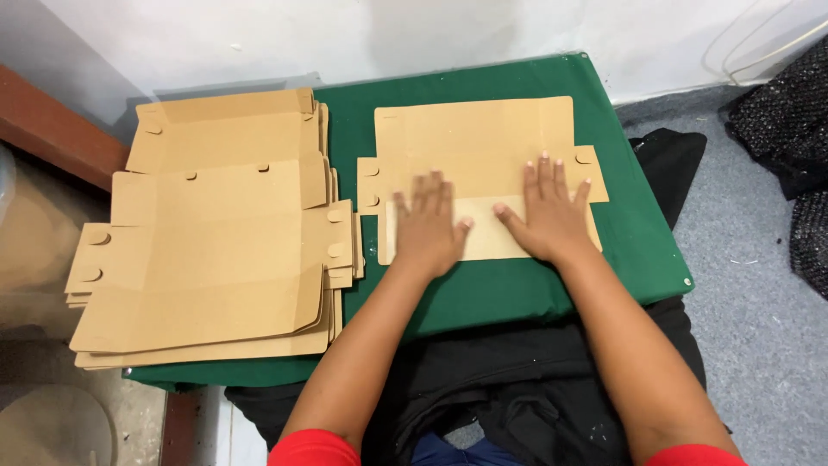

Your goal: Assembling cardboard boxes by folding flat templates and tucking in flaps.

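Flat cardboard blank (pixel 483 164) is pinned on green table (pixel 509 293) beneath left hand (pixel 429 226) and right hand (pixel 548 216), both spread flat, nothing gripped. Cardboard stack (pixel 216 233) lies alongside, left.

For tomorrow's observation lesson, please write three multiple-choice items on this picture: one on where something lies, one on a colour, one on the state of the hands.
1. Where does the stack of flat cardboard box blanks lie?
A. Left of the single cardboard blank
B. On the grey floor
C. On the person's lap

2. What colour is the table cover?
A. Red
B. Green
C. White

3. How do the left hand and the right hand rest?
A. Clenched into fists
B. Raised above the table
C. Flat, palms down, on the single cardboard blank

Answers:
1 A, since the stack sits on the left part of the table, beside the single sheet.
2 B, since green cloth shows around both cardboard piles.
3 C, since both hands have spread fingers pressed on the sheet's folded lower flap.
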